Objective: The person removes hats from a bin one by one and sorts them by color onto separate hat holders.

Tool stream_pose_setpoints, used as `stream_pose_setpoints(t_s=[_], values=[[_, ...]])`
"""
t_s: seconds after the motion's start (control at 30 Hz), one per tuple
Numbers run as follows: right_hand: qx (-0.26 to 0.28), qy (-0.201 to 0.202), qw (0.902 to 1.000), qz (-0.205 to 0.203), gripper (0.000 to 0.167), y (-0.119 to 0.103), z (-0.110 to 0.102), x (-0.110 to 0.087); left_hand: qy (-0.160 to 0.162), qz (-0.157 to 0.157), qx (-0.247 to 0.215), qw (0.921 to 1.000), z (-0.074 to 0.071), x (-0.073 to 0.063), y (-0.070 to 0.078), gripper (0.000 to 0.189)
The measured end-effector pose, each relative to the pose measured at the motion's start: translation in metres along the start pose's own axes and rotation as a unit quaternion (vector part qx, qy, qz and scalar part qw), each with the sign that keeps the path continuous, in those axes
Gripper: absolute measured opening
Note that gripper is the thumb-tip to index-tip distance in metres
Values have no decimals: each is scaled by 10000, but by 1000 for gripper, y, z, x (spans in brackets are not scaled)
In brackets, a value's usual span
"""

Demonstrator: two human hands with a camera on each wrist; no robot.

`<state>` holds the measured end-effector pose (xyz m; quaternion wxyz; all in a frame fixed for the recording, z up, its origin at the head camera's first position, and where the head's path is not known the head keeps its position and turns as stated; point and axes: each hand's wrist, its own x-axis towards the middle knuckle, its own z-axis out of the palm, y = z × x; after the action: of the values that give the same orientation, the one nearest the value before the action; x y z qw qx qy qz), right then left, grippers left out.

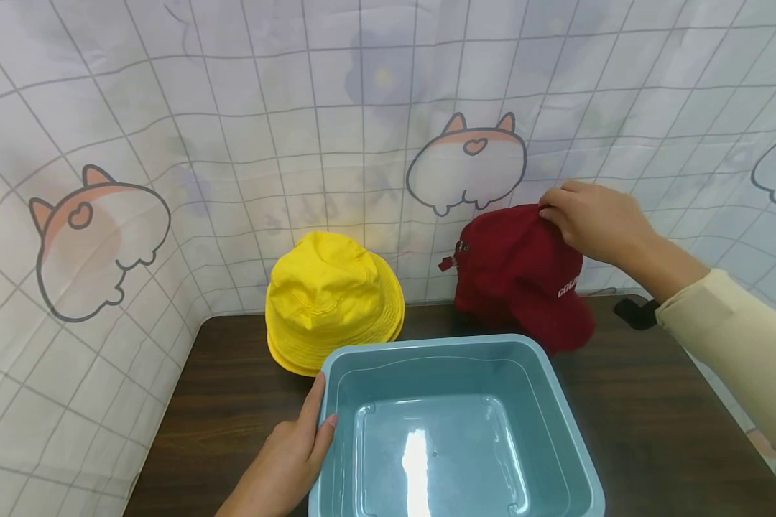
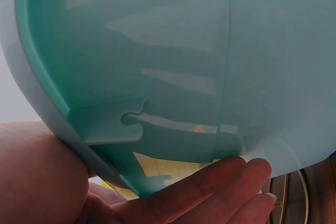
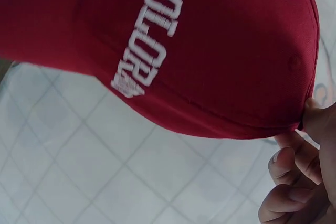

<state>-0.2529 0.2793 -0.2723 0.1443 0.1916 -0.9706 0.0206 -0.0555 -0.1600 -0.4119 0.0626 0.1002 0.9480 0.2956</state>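
At the right, my right hand point(image 1: 595, 219) pinches the top of a dark red baseball cap point(image 1: 511, 258). The cap hangs with its brim down, just behind the basin's far right corner. Its white lettering shows large in the right wrist view, where thumb and fingertips point(image 3: 310, 121) pinch the crown's edge. My left hand point(image 1: 287, 449) holds the left wall of a blue-green plastic basin point(image 1: 565, 416), thumb over the rim. Seen from the left wrist, its fingers point(image 2: 210, 192) lie along the basin's outer wall. Nothing lies inside the basin.
A yellow bucket hat point(image 1: 326, 294) sits behind the basin's far left corner on the dark wooden table point(image 1: 200, 416). A small black object point(image 1: 636, 314) lies at the table's back right. Behind everything hangs a white checked cloth point(image 1: 233, 179) with cartoon animals.
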Motion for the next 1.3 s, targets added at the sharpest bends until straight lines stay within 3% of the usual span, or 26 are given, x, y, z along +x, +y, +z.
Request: stream_pose_setpoints(t_s=[0.3, 0.9, 1.0, 1.13, 1.3], values=[[215, -188, 9994, 217, 16, 16, 15, -13, -80, -33, -66, 9999, 0, 0, 0, 69], [361, 706, 9965, -269, 18, 5, 46, -44, -24, 43, 62, 10000, -1, 1, 1, 68], [458, 719, 9963, -126, 22, 3, 50, -46, -61, 55, 185, 9998, -4, 4, 1, 68], [741, 436, 9960, 236, 30, 1, 53, -49, -173, -54, 416, 9990, -13, 8, 5, 66], [1366, 265, 9876, 731, 42, 2, 54, -53, -303, -131, 1118, 9932, -34, 13, 17, 59]])
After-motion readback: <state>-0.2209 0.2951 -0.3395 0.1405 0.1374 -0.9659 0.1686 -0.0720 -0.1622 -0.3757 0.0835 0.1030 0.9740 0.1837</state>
